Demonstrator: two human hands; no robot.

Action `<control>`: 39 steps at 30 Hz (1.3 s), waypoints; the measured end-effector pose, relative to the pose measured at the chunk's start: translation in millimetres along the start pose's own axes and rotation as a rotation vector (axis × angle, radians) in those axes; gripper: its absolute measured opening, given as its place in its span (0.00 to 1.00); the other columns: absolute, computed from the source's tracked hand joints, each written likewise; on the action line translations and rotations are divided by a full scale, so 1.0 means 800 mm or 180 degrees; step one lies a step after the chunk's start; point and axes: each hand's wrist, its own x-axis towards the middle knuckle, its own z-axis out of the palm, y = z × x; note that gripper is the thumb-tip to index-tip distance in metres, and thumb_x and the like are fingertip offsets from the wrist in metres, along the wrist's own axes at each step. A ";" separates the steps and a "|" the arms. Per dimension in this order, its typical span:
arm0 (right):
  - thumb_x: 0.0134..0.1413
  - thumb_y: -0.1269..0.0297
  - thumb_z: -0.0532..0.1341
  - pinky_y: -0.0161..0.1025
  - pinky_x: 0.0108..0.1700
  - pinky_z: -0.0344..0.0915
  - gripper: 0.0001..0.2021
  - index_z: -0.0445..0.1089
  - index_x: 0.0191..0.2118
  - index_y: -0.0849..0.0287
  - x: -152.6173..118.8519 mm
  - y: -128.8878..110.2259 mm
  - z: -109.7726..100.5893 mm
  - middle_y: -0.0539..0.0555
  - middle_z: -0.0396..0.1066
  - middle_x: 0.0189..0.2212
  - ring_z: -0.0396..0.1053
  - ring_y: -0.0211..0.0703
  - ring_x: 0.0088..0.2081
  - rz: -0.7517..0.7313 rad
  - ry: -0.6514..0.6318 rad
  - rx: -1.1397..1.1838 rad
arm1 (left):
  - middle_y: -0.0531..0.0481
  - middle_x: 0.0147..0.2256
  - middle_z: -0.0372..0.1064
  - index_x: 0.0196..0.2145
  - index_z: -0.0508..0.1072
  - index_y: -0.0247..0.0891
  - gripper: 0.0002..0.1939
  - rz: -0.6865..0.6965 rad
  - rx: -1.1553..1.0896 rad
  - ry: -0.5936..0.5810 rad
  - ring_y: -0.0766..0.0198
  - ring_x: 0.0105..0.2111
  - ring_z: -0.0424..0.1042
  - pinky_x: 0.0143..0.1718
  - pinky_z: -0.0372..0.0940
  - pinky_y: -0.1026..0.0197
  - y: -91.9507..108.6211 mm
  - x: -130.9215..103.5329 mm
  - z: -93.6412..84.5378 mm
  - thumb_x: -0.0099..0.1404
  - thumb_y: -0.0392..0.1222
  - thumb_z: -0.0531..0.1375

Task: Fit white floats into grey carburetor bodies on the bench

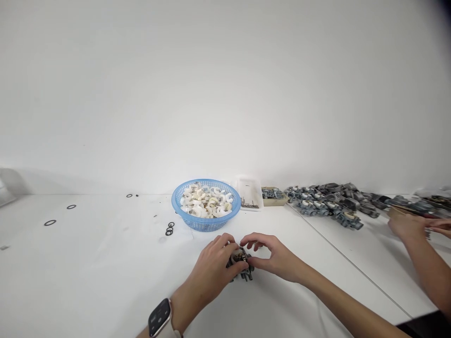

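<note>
A small grey metal carburetor [241,257] lies on the white table in front of me, its open side with brass parts and a bit of white facing up. My left hand [215,263] is wrapped round its left side, thumb across the near edge. From the right, my right hand [276,256] has its curled fingertips at the far edge and its thumb against the right side. Both hands partly cover the carburetor. Beyond them stands a blue plastic basket [207,227] filled with white carburetor floats [202,202].
Black rubber rings [169,229] lie left of the basket, with others further left. A white tray [251,188] of thin metal pieces and a box [276,202] of parts stand behind. Several carburetors [317,206] line the right, where another person's hand [408,225] works.
</note>
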 end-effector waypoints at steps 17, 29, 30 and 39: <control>0.52 0.70 0.66 0.43 0.49 0.68 0.14 0.78 0.45 0.49 -0.009 0.003 0.011 0.49 0.79 0.41 0.71 0.44 0.42 -0.0142 0.0342 -0.0042 | 0.51 0.44 0.68 0.43 0.74 0.43 0.05 0.0122 -0.0082 -0.0163 0.57 0.44 0.70 0.40 0.66 0.56 0.001 0.000 -0.007 0.71 0.43 0.62; 0.54 0.69 0.66 0.44 0.49 0.69 0.15 0.77 0.47 0.49 -0.013 0.005 0.011 0.49 0.79 0.41 0.72 0.44 0.43 -0.0312 0.0388 -0.0210 | 0.49 0.44 0.67 0.44 0.72 0.42 0.04 0.0248 0.0185 -0.0180 0.56 0.43 0.71 0.38 0.66 0.56 0.005 0.000 -0.008 0.72 0.42 0.61; 0.54 0.70 0.65 0.44 0.49 0.69 0.15 0.77 0.47 0.48 -0.014 0.005 0.011 0.49 0.79 0.42 0.72 0.45 0.43 -0.0347 0.0377 -0.0234 | 0.49 0.44 0.67 0.44 0.72 0.43 0.04 0.0259 0.0194 -0.0159 0.56 0.43 0.71 0.38 0.66 0.56 0.005 0.000 -0.008 0.72 0.42 0.61; 0.56 0.71 0.64 0.42 0.49 0.69 0.16 0.76 0.49 0.49 -0.014 0.005 0.012 0.50 0.78 0.43 0.72 0.43 0.43 -0.0494 0.0298 -0.0203 | 0.49 0.45 0.68 0.44 0.72 0.43 0.05 0.0224 0.0137 -0.0164 0.56 0.43 0.71 0.37 0.66 0.58 0.000 -0.001 -0.005 0.72 0.44 0.61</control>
